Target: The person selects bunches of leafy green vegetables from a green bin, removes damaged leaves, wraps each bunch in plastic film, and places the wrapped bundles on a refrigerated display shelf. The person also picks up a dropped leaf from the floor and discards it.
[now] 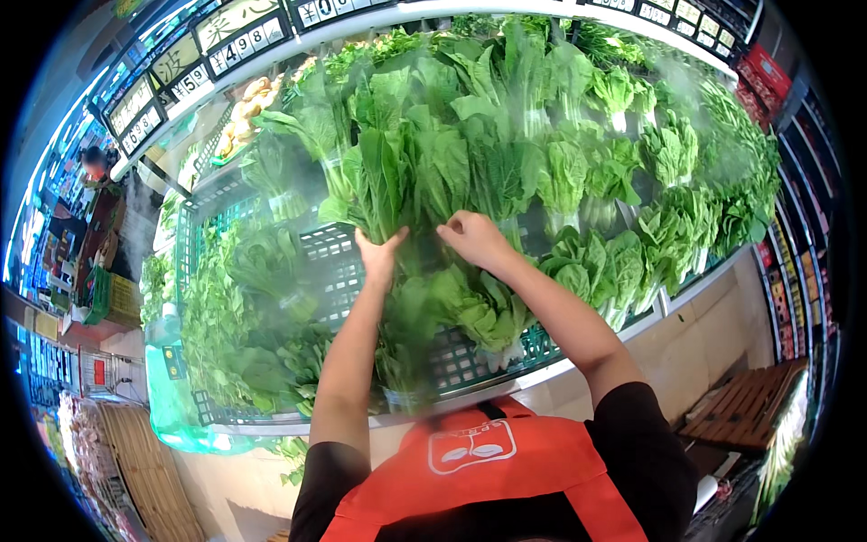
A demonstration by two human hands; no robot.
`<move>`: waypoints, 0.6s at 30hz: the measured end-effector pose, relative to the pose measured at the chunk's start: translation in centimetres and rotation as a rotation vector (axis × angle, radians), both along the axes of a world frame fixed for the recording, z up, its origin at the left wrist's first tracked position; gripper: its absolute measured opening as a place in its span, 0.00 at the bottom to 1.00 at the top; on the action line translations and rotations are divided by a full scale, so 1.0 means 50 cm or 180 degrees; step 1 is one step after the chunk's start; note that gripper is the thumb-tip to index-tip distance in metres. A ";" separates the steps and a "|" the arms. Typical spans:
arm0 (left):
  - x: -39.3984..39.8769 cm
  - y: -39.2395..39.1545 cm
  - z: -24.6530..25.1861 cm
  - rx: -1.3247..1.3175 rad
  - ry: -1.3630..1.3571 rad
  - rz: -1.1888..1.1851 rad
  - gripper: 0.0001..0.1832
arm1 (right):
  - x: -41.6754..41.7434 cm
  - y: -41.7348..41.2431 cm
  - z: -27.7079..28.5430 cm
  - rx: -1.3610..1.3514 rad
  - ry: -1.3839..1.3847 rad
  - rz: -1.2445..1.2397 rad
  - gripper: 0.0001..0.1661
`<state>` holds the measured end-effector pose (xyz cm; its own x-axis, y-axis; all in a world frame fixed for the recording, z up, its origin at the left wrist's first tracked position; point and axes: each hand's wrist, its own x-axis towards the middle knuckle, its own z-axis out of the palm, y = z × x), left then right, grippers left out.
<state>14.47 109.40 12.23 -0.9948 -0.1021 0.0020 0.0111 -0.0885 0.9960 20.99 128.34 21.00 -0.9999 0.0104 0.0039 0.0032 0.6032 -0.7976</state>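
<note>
My left hand (378,256) is wrapped around the lower end of a bunch of leafy greens (381,179), whose broad leaves point away from me. To its right is my right hand (474,238), with fingers curled and fingertips close to the base of another leafy bunch (437,159). Whether anything thin is pinched in those fingertips cannot be made out. Below the right wrist lies a head of lettuce-like greens (484,311) with a pale stem end. A blurred dark green bunch (410,325) lies between my forearms. Mist veils part of the leaves.
Green plastic crates (332,271) line the sloped display. Several wrapped lettuce bunches (565,169) stand at the right, ginger (247,115) at the back left. Price signs (244,44) hang along the top rail. A green plastic bag (169,400) hangs at the left corner. A person (95,162) is far left.
</note>
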 end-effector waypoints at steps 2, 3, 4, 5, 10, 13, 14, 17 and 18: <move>0.012 0.023 0.000 0.0094 0.0069 0.0310 0.56 | -0.013 0.025 -0.010 0.0691 -0.0295 -0.0073 0.33; 0.017 0.038 0.000 -0.0167 0.0157 0.0553 0.53 | -0.027 0.036 -0.018 0.1041 -0.0405 -0.0113 0.35; 0.027 0.053 -0.002 -0.0445 0.0253 0.0787 0.50 | -0.040 0.041 -0.049 0.0979 -0.0344 -0.0231 0.39; 0.030 0.072 -0.002 -0.0718 0.0350 0.1020 0.48 | -0.053 0.051 -0.074 0.0877 -0.0208 -0.0325 0.40; -0.010 0.092 -0.016 -0.1304 0.0067 0.1297 0.51 | -0.056 0.044 -0.086 0.0625 -0.0046 -0.0283 0.43; 0.047 0.097 -0.015 -0.0336 0.0598 0.1207 0.46 | -0.053 0.061 -0.091 0.0803 0.0050 -0.0340 0.44; 0.066 0.102 -0.009 -0.0800 0.0437 0.1438 0.44 | -0.056 0.069 -0.095 0.0712 0.0059 -0.0341 0.44; 0.097 0.105 0.017 -0.0409 0.0737 0.1631 0.43 | -0.052 0.079 -0.100 0.0614 -0.0100 -0.0377 0.46; 0.095 0.092 0.016 -0.0290 0.0918 0.1646 0.45 | -0.057 0.071 -0.095 0.0578 -0.0153 -0.0368 0.47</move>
<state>19.22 113.99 13.03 -0.7741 -0.5596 0.2961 0.3010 0.0861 0.9497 18.12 131.91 16.27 -0.9912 0.1284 -0.0314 0.1159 0.7305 -0.6730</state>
